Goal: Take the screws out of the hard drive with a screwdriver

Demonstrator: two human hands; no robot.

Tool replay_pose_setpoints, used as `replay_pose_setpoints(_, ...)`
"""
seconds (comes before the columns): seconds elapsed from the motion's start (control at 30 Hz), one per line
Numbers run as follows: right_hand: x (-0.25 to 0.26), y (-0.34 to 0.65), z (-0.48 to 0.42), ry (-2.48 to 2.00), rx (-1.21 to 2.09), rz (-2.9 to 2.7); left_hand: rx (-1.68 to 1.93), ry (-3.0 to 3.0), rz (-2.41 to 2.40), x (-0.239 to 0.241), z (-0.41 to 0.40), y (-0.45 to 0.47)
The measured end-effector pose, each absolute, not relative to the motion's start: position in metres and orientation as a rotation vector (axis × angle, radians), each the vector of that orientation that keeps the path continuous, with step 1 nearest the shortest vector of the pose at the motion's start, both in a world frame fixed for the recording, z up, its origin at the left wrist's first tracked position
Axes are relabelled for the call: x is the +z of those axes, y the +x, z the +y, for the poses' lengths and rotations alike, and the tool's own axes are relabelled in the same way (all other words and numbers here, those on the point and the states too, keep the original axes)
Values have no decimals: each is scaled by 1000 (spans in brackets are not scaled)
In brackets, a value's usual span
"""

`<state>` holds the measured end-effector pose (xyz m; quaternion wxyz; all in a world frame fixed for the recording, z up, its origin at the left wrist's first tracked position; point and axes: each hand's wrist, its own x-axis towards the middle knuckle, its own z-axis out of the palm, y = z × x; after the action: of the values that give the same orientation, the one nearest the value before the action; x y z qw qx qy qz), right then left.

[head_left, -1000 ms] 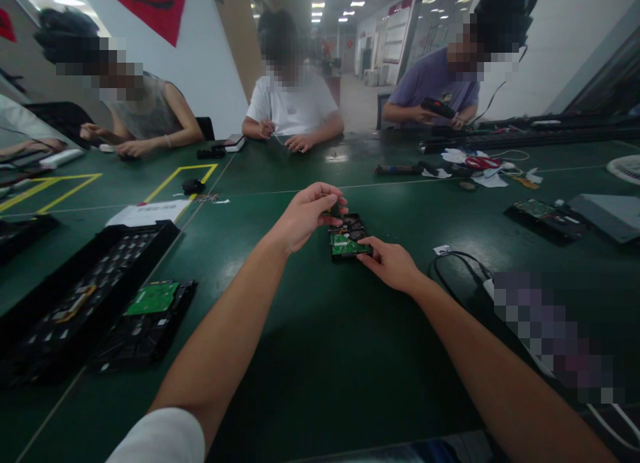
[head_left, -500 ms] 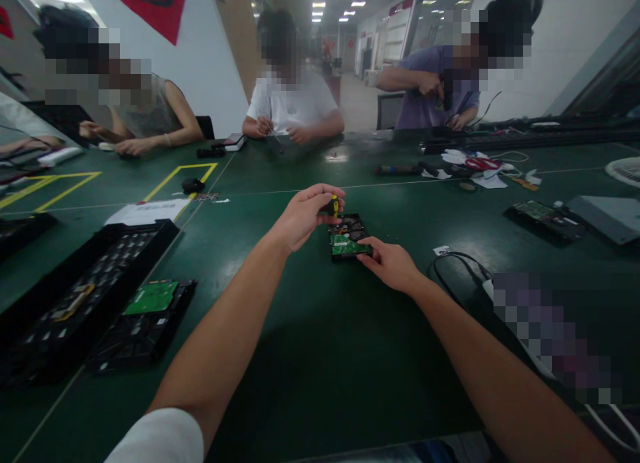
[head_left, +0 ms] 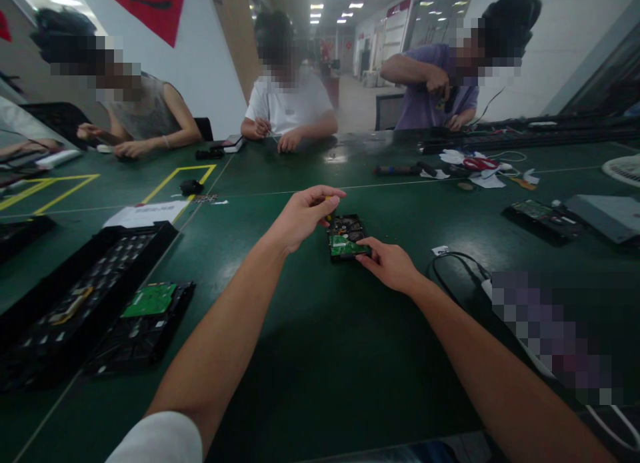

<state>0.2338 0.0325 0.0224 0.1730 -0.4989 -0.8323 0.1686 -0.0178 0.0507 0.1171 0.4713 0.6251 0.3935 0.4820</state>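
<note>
A black hard drive (head_left: 347, 235) with a green circuit board on top lies on the green table (head_left: 320, 329), straight ahead of me. My left hand (head_left: 303, 216) is closed around a small yellow-and-black screwdriver (head_left: 329, 213) held upright over the drive's far left corner. My right hand (head_left: 392, 265) rests on the table and pinches the drive's near right corner, holding it still.
At left lie a long black tray (head_left: 65, 296) and another drive with a green board (head_left: 145, 319). A black cable (head_left: 457, 269) coils at right, with more boards (head_left: 543, 216) beyond. Three other people work along the table's far side.
My left hand has turned slightly on the screwdriver, so less of its yellow handle shows. The person at the far right has raised a tool. The drive and my right hand stay put.
</note>
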Motion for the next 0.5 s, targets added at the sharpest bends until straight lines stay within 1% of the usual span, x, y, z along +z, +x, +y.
replay_pose_setpoints(0.5, 23, 234, 33, -1416, 472, -2376, 1184, 1169, 795, 121, 47, -13)
